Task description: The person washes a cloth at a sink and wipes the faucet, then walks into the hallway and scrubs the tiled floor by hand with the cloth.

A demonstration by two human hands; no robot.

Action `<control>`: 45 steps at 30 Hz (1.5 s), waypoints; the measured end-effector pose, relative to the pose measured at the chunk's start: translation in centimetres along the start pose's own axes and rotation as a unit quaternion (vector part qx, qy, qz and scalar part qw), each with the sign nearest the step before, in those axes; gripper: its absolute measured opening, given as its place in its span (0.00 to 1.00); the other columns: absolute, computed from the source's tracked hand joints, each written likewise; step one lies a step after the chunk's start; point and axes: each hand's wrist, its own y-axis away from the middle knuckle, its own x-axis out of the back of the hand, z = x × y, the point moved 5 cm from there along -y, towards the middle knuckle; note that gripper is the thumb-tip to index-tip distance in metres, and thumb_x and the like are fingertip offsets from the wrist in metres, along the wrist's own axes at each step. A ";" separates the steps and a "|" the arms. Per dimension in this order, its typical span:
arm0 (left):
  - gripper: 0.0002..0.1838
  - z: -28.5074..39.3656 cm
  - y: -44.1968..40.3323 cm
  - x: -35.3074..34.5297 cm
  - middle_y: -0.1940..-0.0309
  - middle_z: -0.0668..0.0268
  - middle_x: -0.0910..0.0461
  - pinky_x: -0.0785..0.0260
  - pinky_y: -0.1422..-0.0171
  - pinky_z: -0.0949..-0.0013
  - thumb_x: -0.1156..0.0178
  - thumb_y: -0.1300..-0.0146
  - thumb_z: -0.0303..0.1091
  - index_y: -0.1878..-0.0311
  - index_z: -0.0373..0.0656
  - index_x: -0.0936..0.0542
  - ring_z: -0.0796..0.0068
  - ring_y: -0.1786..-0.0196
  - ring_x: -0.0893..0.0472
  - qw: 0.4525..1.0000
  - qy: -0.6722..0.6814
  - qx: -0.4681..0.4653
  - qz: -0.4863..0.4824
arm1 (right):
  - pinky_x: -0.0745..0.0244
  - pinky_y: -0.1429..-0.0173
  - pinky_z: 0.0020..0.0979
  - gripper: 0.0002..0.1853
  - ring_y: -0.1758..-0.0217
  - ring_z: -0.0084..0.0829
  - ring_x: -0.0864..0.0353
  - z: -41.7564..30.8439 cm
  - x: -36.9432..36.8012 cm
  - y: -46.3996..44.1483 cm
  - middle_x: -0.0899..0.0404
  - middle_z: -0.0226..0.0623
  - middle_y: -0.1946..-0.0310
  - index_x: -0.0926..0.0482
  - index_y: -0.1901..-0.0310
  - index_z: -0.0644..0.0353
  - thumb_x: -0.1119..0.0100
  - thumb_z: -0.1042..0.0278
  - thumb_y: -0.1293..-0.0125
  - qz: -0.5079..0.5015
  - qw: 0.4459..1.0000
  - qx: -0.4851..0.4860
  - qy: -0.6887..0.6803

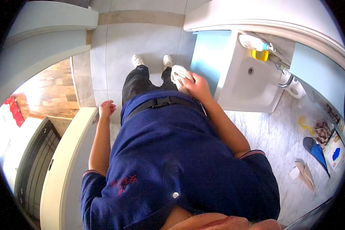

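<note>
My right hand (198, 86) is closed round a crumpled off-white cloth (180, 75), held in front of my right thigh beside the white sink (237, 86). The part of the cloth under my fingers is hidden. On the other side, my left hand (107, 109) hangs near my left hip with nothing in it. Its fingers are loosely bent and a little apart, close to the edge of a cream door (71, 153).
A pump bottle (253, 42) and a yellow container (260, 55) stand by the faucet (286, 81). Light blue cabinet panels (209, 53) flank the sink. At right, a blue-and-black item (316, 153) and a beige cloth (304, 176) are near the marbled wall. Grey tiles (142, 38) cover the floor.
</note>
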 end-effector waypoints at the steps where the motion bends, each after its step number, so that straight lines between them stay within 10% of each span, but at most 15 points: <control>1: 0.11 -1.6 1.0 -1.0 0.74 0.65 0.18 0.28 0.72 0.74 0.40 0.36 0.37 0.56 0.41 0.19 0.76 0.76 0.20 1.000 0.007 0.014 -0.009 | 0.22 0.50 0.42 0.27 0.56 0.51 0.15 0.6 0.2 0.2 0.15 0.54 0.61 0.18 0.49 0.64 0.37 0.47 0.40 -0.005 1.000 -0.005 0.003; 11: 0.13 -8.7 3.2 -5.8 0.78 0.70 0.20 0.40 0.80 0.74 0.38 0.35 0.40 0.60 0.39 0.15 0.80 0.82 0.28 0.994 -0.112 -0.008 -0.018 | 0.22 0.47 0.44 0.29 0.53 0.52 0.16 6.5 3.7 0.6 0.16 0.55 0.59 0.19 0.47 0.63 0.38 0.44 0.39 0.002 1.000 -0.011 0.024; 14: 0.14 -8.4 2.8 -5.7 0.78 0.67 0.19 0.34 0.77 0.73 0.39 0.35 0.40 0.61 0.37 0.15 0.78 0.79 0.23 0.998 -0.058 0.010 0.000 | 0.23 0.47 0.42 0.30 0.53 0.50 0.15 7.5 4.4 0.7 0.15 0.54 0.58 0.19 0.46 0.63 0.38 0.44 0.39 0.007 1.000 -0.003 0.000; 19: 0.15 1.8 5.2 -11.5 0.69 0.62 0.14 0.25 0.61 0.72 0.40 0.34 0.38 0.57 0.34 0.17 0.74 0.68 0.16 0.928 -0.330 -0.169 0.031 | 0.22 0.47 0.38 0.28 0.54 0.41 0.14 7.4 5.1 1.1 0.15 0.50 0.57 0.20 0.45 0.64 0.38 0.47 0.36 0.013 0.995 0.030 -0.090; 21: 0.15 7.0 8.6 -16.6 0.65 0.62 0.14 0.25 0.60 0.73 0.41 0.34 0.37 0.53 0.35 0.17 0.74 0.66 0.16 0.939 -0.197 -0.277 -0.053 | 0.22 0.48 0.37 0.28 0.55 0.39 0.14 5.5 5.3 0.9 0.15 0.49 0.57 0.20 0.44 0.64 0.37 0.48 0.35 0.007 0.990 0.074 -0.117; 31: 0.34 17.3 20.7 -28.5 0.44 0.58 0.23 0.26 0.46 0.66 0.43 0.29 0.54 0.31 0.36 0.33 0.69 0.43 0.22 0.915 0.095 -0.229 -0.318 | 0.24 0.47 0.42 0.33 0.54 0.51 0.18 -8.4 2.3 0.7 0.19 0.54 0.56 0.26 0.41 0.69 0.37 0.48 0.38 -0.191 0.913 0.360 -0.014; 35: 0.24 16.3 20.1 -26.5 0.54 0.57 0.20 0.23 0.53 0.67 0.42 0.30 0.39 0.39 0.31 0.28 0.68 0.56 0.18 0.926 0.202 -0.137 -0.288 | 0.23 0.45 0.37 0.32 0.53 0.42 0.16 -6.3 1.9 0.7 0.17 0.49 0.55 0.28 0.37 0.65 0.37 0.51 0.36 -0.304 0.907 0.282 -0.075; 39: 0.18 14.5 17.6 -23.3 0.59 0.57 0.19 0.22 0.57 0.67 0.44 0.33 0.30 0.43 0.30 0.26 0.69 0.62 0.18 0.946 0.240 -0.108 -0.190 | 0.26 0.63 0.23 0.21 0.62 0.30 0.14 0.8 8.8 -6.7 0.19 0.40 0.52 0.27 0.38 0.64 0.40 0.69 0.31 0.074 0.964 0.039 -0.251; 45: 0.20 12.8 15.4 -21.2 0.57 0.60 0.19 0.24 0.54 0.68 0.41 0.33 0.35 0.42 0.32 0.26 0.72 0.60 0.18 0.964 0.203 -0.108 -0.130 | 0.30 0.70 0.24 0.25 0.67 0.33 0.14 4.6 16.1 -14.2 0.18 0.47 0.55 0.35 0.34 0.64 0.44 0.74 0.31 0.411 0.835 -0.061 -0.361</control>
